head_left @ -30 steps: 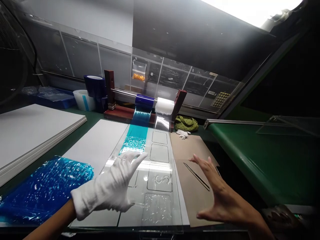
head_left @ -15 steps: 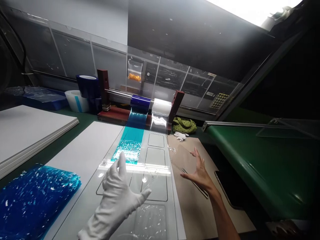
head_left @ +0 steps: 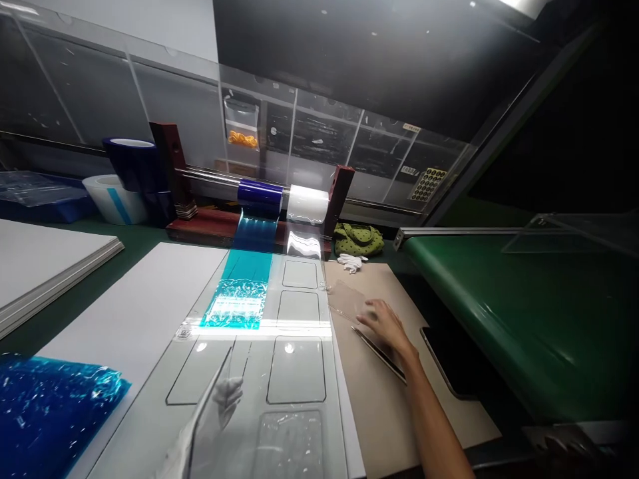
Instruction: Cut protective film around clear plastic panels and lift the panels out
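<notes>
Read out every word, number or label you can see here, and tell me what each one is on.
No words or numbers can be read; three marks show:
Upper label on the clear window: too small to read.
Lower label on the window, beside the dot sheet: too small to read.
Square mark on the clear sheet: too blurred to read.

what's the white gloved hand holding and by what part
The gloved left hand seems to hold a clear sheet, tilted up, by its near edge; the grip itself is cut off by the frame.
</notes>
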### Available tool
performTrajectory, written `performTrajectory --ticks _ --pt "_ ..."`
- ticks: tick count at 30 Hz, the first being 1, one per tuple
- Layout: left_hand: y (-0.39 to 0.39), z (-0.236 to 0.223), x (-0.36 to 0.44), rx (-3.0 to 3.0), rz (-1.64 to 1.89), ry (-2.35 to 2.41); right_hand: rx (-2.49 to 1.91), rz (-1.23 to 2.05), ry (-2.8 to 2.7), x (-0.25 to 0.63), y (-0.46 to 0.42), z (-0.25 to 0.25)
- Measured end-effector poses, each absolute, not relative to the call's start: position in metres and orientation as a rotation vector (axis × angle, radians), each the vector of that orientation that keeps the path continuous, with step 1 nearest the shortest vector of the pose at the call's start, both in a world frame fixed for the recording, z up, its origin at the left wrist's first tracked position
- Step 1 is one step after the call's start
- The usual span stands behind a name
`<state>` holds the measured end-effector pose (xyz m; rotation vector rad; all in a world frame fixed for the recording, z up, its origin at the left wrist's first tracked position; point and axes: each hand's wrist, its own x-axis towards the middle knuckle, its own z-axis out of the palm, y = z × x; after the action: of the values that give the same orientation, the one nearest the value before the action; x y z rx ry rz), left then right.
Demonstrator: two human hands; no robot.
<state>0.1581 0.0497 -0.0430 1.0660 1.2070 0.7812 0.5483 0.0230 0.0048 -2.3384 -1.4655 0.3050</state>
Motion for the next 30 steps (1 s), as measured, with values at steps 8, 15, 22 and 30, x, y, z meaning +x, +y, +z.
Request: performTrajectory --ticks 8,15,22,30 --pt "0.03 -0.026 0.171 1.137 0.555 0.994 -2.316 0.346 -1.413 0.49 -0.041 0.011" --pt "0.013 0.049 0.165 2.126 0.737 0.656 -1.691 0.886 -1.205 0.394 -0.102 0.078" --pt "0.008 0.042 0.174 2.308 0.641 0.669 -1.634 0.95 -1.242 0.339 -0.132 0.088" --pt "0.0 0.045 0.18 2.362 0.689 0.596 -1.674 0.836 -1.271 0.335 -0.134 0.071"
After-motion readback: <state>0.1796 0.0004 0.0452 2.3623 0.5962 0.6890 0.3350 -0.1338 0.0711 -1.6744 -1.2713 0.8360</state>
